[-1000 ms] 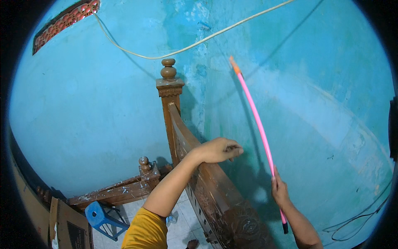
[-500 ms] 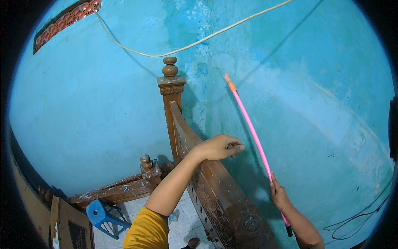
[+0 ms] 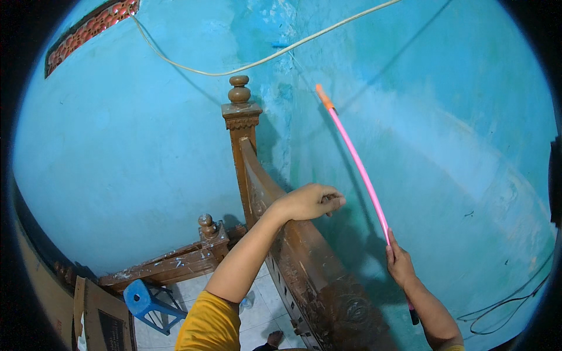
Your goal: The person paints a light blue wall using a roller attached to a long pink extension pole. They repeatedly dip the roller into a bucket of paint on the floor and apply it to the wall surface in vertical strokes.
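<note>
My right hand (image 3: 401, 264) grips the lower part of a long pink pole. The pole (image 3: 362, 169) leans up along the blue wall and has an orange tip (image 3: 324, 97). From that tip a thin rod leads up to a small blue roller head (image 3: 281, 44) at the wall corner, partly behind a pale cable, so it looks like a paint roller. My left hand (image 3: 313, 202) hangs over the top rail of a carved brown wooden headboard (image 3: 319, 251), wrist resting on it. Its fingers are loosely curled, with nothing visible in them.
A turned wooden post (image 3: 240, 117) rises at the headboard's far end. The pale cable (image 3: 263, 61) sags across the wall. At lower left are a blue stool (image 3: 140, 298), a paint-spotted wooden rail (image 3: 164, 266) and a cardboard box (image 3: 102, 310). Dark wires (image 3: 503, 304) hang at right.
The pole and its orange tip have moved up the wall, and my right hand has risen slightly with them. More of the blue roller head shows above the cable. My left hand stays put.
</note>
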The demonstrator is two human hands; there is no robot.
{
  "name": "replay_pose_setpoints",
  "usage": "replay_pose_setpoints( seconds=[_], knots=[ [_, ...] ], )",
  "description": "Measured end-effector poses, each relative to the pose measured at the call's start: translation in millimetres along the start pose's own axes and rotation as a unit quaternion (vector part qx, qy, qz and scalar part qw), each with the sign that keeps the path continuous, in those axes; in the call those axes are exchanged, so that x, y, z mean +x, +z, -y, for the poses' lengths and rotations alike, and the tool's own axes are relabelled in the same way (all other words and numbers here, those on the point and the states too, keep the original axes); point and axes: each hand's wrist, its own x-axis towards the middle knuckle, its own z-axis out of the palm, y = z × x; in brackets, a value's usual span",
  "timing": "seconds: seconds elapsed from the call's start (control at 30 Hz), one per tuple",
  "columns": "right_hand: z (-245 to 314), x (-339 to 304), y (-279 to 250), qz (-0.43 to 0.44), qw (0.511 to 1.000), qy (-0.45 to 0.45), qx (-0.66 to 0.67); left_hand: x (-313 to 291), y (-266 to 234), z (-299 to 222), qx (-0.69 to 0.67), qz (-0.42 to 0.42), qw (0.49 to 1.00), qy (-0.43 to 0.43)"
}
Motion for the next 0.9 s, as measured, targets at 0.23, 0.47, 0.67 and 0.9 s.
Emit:
replay_pose_setpoints(
  seconds=[0.23,0.47,0.67,0.9],
  knots=[
    [-31.6,-58.8,30.5,0.113,0.988,0.081,-0.073,3.9,1.3,0.4,-0.002,0.008,1.000,-0.004],
    [-42.3,-86.9,27.8,0.052,0.996,0.062,0.033,2.8,-1.3,4.6,-0.016,0.009,1.000,0.001],
    [-10.8,-42.3,15.9,-0.005,0.999,0.010,0.039,1.0,-0.9,-1.3,-0.015,0.023,0.999,-0.025],
    [-22.2,-53.6,36.4,0.068,0.996,0.055,-0.020,-1.1,-4.6,-10.2,0.012,0.017,1.000,-0.010]
  ],
)
